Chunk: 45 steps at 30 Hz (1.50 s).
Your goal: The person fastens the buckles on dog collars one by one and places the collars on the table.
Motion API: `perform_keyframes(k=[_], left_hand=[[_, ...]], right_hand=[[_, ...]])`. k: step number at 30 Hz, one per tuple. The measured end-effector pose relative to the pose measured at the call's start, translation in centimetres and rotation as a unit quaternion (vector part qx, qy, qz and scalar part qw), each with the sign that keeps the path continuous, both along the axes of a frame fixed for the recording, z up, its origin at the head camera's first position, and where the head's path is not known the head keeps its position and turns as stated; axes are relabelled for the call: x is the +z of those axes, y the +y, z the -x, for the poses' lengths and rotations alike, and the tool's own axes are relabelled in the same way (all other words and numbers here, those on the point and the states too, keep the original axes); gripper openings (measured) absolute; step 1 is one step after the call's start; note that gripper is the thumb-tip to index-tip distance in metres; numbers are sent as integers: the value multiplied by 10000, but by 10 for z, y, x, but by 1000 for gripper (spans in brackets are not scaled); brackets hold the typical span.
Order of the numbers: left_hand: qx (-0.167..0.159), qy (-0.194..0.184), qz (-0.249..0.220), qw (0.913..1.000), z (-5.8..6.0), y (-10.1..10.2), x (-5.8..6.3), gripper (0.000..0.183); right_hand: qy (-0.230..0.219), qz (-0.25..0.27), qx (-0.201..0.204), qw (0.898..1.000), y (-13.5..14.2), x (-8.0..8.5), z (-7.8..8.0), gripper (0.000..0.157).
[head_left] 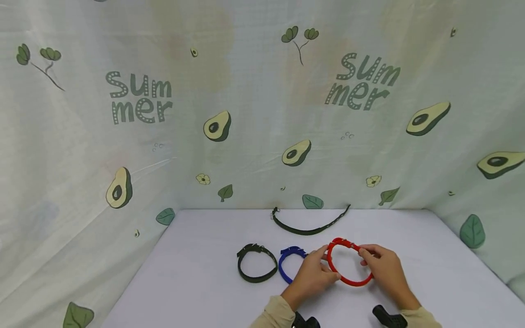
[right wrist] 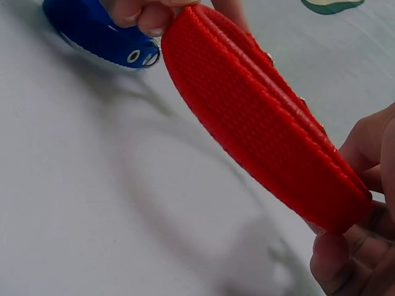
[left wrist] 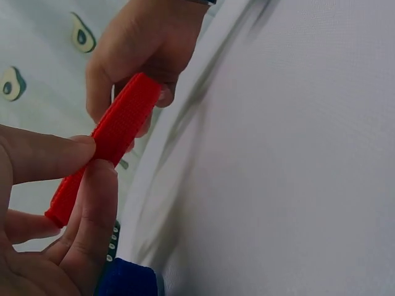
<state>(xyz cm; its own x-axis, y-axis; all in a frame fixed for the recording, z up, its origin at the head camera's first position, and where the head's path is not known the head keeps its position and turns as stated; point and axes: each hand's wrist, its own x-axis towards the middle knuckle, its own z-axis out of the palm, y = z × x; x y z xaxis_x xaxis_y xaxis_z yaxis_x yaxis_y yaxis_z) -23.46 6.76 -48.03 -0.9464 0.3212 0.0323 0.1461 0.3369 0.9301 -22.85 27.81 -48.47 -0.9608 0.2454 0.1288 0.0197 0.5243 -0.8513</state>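
While two hands share it, red collar (head view): the red collar (head_left: 355, 283) is between 4 and 5 o'clock from the frame's middle, a loop above the near part of the white surface (head_left: 197, 273).
Left hand (head view): the left hand (head_left: 313, 275) pinches the loop near its 8 o'clock, between thumb and fingers.
Right hand (head view): the right hand (head_left: 381, 269) pinches near 2 o'clock, almost opposite, probably to keep the ring round and steady.
Blue collar (head view): the blue collar (head_left: 280, 264) lies at 9 o'clock from the red one, partly hidden by the left hand.
Dark collar (head view): the dark collar (head_left: 256, 279) lies farther towards 9 o'clock, a row that seems meant to keep each loop separate.
Dark strap (head view): the unbuckled dark strap (head_left: 305, 232) curves at 10 o'clock from the red loop, perhaps set back to leave the hands room.
Red band (left wrist view): the left thumb and fingers pinch it at 8 o'clock, likely to control twist; the right hand holds its far end towards 12.
Band's shadow (right wrist view): it falls apart from the band, so the loop appears lifted; the right fingers pinch the 4 o'clock end, the left the 12.
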Motion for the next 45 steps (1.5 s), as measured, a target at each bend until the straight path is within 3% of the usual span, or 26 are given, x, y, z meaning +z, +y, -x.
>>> perform_keyframes(k=[10, 18, 27, 36, 45], left_hand=[[89, 120, 1146, 9933, 6, 6, 1, 72], [189, 207, 1478, 9886, 6, 7, -2, 72], [363, 726, 2071, 9749, 4, 11, -3, 71], [338, 1354, 2705, 9526, 6, 11, -3, 66], [169, 1489, 2995, 9423, 6, 10, -1, 51]], right_hand=[[-220, -153, 159, 9995, 6, -5, 2, 30], [-194, -379, 226, 9988, 6, -10, 6, 30], [-112, -560, 228, 9981, 9, -14, 7, 30], [67, -869, 158, 9961, 9, -12, 7, 25], [38, -1126, 93, 9936, 9, -14, 8, 27]])
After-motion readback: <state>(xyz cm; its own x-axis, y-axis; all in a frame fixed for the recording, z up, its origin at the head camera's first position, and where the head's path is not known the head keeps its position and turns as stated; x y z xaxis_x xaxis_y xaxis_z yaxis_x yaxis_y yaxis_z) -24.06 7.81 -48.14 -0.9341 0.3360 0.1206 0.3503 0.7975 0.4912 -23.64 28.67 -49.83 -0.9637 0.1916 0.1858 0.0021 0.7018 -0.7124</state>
